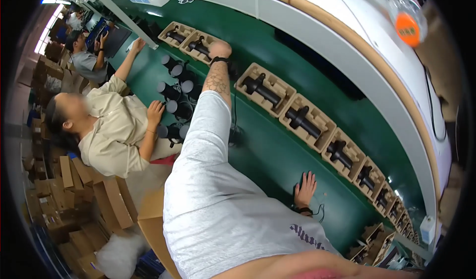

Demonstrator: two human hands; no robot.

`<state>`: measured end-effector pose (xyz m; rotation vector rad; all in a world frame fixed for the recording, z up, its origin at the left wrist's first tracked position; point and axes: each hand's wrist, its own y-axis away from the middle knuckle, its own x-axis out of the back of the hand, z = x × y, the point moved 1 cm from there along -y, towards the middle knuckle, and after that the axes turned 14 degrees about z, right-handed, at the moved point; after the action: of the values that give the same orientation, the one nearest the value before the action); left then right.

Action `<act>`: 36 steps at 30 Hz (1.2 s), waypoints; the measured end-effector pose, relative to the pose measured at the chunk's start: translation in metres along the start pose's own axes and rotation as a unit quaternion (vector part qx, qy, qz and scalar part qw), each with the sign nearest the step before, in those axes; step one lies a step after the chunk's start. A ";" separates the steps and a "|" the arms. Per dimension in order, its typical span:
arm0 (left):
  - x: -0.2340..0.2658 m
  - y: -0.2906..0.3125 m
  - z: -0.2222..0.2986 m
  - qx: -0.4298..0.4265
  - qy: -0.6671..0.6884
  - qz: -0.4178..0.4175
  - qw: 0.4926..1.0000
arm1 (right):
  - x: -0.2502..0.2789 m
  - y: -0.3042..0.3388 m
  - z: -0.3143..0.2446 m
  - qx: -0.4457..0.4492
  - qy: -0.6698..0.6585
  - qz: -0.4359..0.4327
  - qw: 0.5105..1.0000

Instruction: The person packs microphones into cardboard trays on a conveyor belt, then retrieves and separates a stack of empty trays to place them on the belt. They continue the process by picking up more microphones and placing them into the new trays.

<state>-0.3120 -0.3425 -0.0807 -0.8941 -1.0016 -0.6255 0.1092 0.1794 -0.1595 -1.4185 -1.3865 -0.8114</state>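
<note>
My left hand reaches far forward and is closed at the right end of a brown moulded-pulp tray. A black tubular part lies in that tray. The fingers curl away from view, so what they grip cannot be made out. A dark band circles the wrist. My right hand lies flat on the green table, fingers spread and holding nothing. A thin dark cord loops beside its wrist. Beyond it runs a row of pulp trays, among them one tray, each with a black tubular part.
Several black cylinders stand left of my left arm. A co-worker in a beige shirt leans on the table there; another person works farther off. Cardboard boxes pile at the left. A plastic bottle stands on the white ledge.
</note>
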 end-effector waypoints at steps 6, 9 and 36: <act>-0.013 -0.025 -0.047 0.160 0.043 -0.023 0.986 | -0.018 0.008 0.008 -0.006 0.051 0.004 0.999; -0.017 -0.035 -0.096 0.249 0.019 0.076 0.965 | -0.026 0.004 0.001 0.014 0.049 0.012 0.999; -0.036 -0.074 -0.150 -0.097 -0.010 -0.080 0.992 | -0.045 -0.017 -0.034 -0.032 0.046 0.046 0.997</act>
<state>-0.3195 -0.5079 -0.1257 -0.9991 -1.0495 -0.8623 0.0916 0.1307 -0.1874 -1.4646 -1.2252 -0.8575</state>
